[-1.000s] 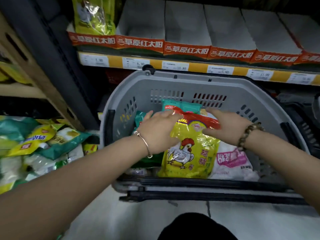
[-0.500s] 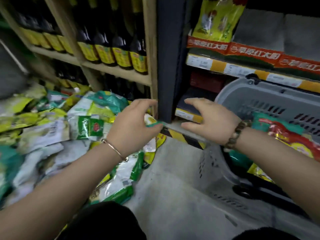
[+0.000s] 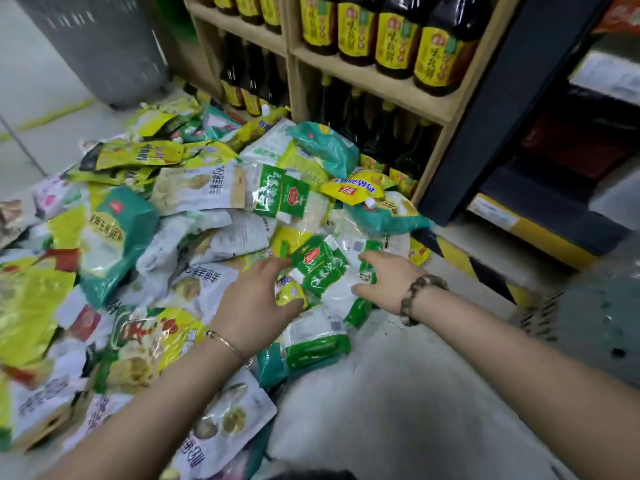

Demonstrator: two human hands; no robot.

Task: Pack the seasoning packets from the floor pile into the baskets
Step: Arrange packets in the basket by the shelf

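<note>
Sprawling over the pale grey floor [image 3: 398, 393], a loose pile of glossy plastic seasoning packets [image 3: 138, 220] is lying against the foot of a light wooden shelf unit [image 3: 363, 81] that is carrying dark bottles with yellow labels [image 3: 394, 36]. The pile is running off the left and lower edges, and most of its print is too smeared to read.

Both arms are extending over its near right corner. The left hand [image 3: 254, 303], with a thin metal bangle [image 3: 228, 342] on the wrist, is hovering with fingers straight and thumb spread wide. Its fingertips are meeting the edge of a green-and-white flat packet [image 3: 320, 268], and its thumb is lying just beside a small yellow sachet [image 3: 290, 293]. The right hand [image 3: 384, 282], wearing a brown beaded bracelet [image 3: 415, 296], is hanging open on the other side of that packet, fingers fanned. Whether they are actually pressing on the packets below I cannot tell. Neither hand is gripping anything.

A grey perforated plastic basket [image 3: 104, 46] is standing on the floor beyond the pile at top left, its upper part cut off by the frame. At the right edge a second grey slotted basket wall [image 3: 595, 320] is showing only as a blur — its inside is not visible. A black metal upright [image 3: 502, 109] is slanting between it and the wooden shelves.
</note>
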